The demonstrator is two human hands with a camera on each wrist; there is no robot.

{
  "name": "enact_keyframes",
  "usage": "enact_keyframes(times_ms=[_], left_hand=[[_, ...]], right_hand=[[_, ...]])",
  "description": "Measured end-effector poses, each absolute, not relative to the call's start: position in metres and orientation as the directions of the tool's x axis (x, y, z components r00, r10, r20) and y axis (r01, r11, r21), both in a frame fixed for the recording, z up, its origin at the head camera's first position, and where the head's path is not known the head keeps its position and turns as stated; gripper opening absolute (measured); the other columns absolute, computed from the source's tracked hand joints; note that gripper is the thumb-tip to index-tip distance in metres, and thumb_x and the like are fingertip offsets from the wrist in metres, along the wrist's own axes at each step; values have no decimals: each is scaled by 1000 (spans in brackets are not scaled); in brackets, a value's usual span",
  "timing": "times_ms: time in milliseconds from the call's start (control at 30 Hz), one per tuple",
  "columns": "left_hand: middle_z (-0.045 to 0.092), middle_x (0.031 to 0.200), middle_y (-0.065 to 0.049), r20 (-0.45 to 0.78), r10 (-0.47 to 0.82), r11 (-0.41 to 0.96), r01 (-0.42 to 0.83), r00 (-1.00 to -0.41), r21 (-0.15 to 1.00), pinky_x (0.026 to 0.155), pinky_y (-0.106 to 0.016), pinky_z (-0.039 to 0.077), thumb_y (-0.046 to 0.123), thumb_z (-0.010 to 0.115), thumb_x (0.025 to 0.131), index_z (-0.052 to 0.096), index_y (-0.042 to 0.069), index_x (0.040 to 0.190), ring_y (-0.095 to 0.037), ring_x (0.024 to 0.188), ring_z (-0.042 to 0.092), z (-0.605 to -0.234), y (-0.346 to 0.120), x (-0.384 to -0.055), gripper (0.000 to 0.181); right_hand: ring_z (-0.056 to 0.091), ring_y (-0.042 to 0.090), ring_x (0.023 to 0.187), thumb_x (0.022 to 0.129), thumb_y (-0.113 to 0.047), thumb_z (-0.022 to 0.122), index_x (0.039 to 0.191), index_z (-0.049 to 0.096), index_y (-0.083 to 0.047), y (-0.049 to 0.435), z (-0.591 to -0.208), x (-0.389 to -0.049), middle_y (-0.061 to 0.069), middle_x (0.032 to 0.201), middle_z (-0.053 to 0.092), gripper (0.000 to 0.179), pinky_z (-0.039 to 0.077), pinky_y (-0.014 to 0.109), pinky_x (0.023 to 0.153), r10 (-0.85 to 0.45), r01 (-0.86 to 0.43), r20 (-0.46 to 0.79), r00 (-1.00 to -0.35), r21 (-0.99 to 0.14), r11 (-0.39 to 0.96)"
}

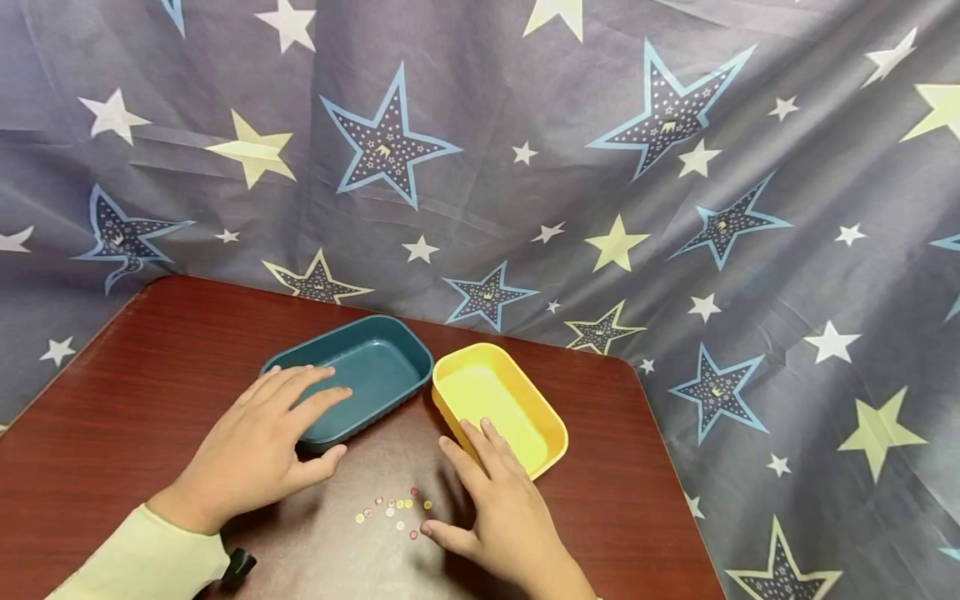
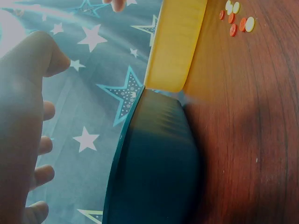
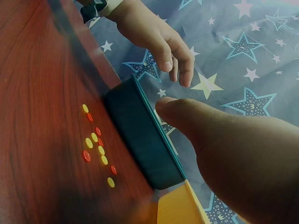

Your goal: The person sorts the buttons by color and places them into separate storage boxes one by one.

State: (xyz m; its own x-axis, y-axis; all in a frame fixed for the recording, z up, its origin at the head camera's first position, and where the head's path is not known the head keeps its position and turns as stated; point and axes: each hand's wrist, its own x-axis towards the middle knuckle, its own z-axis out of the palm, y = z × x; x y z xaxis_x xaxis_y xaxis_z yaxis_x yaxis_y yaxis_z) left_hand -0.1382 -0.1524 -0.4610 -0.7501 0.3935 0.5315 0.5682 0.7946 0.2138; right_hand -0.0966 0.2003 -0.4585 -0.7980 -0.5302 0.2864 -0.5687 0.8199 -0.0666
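Note:
My left hand hovers by the near left side of a dark teal plastic tray, fingers spread and holding nothing. The right hand is over the near side of a yellow tray, with its fingers loosely extended and nothing in its grasp. Whether either hand touches its tray I cannot tell. Several small round buttons, red, yellow and whitish, lie scattered on the table between the hands. In the right wrist view the buttons appear as red and yellow discs beside the teal tray.
The reddish-brown wooden table carries both trays, which stand side by side with their corners close together. Behind it hangs a grey curtain printed with stars. A black band is on the left wrist.

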Motion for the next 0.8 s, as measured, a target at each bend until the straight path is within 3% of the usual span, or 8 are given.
enact_keyframes(times_ms=[167, 400, 633, 800], left_hand=[[57, 149, -5, 542, 399, 792, 576, -740, 203, 121, -58, 37, 56, 76, 86, 67, 27, 139, -27, 141, 51, -461, -150, -137, 61], [67, 128, -3, 616, 364, 792, 580, -698, 190, 94, -53, 55, 48, 77, 81, 73, 25, 125, -27, 118, 63, -465, -150, -136, 50], [66, 119, 5, 596, 355, 797, 566, -720, 209, 84, -44, 58, 44, 74, 84, 72, 25, 123, -18, 102, 63, -464, -151, -136, 44], [66, 115, 8, 592, 343, 809, 550, -729, 208, 81, -42, 58, 44, 76, 84, 71, 26, 121, -15, 98, 64, -465, -151, -136, 42]], right_hand=[[26, 29, 162, 83, -85, 64, 160, 43, -36, 200, -460, -94, -5, 171, 34, 94, 33, 45, 128, -536, -576, 297, -790, -59, 815], [31, 30, 160, 83, -81, 69, 155, 51, -31, 197, -462, -93, 1, 167, 41, 89, 38, 47, 125, -571, -618, 327, -753, -51, 785], [36, 30, 157, 86, -78, 68, 152, 53, -29, 195, -464, -93, -1, 167, 40, 84, 38, 43, 125, -595, -641, 315, -740, -61, 765], [37, 26, 157, 90, -74, 67, 151, 55, -26, 194, -466, -92, 2, 162, 47, 79, 38, 40, 125, -624, -671, 301, -721, -78, 738]])
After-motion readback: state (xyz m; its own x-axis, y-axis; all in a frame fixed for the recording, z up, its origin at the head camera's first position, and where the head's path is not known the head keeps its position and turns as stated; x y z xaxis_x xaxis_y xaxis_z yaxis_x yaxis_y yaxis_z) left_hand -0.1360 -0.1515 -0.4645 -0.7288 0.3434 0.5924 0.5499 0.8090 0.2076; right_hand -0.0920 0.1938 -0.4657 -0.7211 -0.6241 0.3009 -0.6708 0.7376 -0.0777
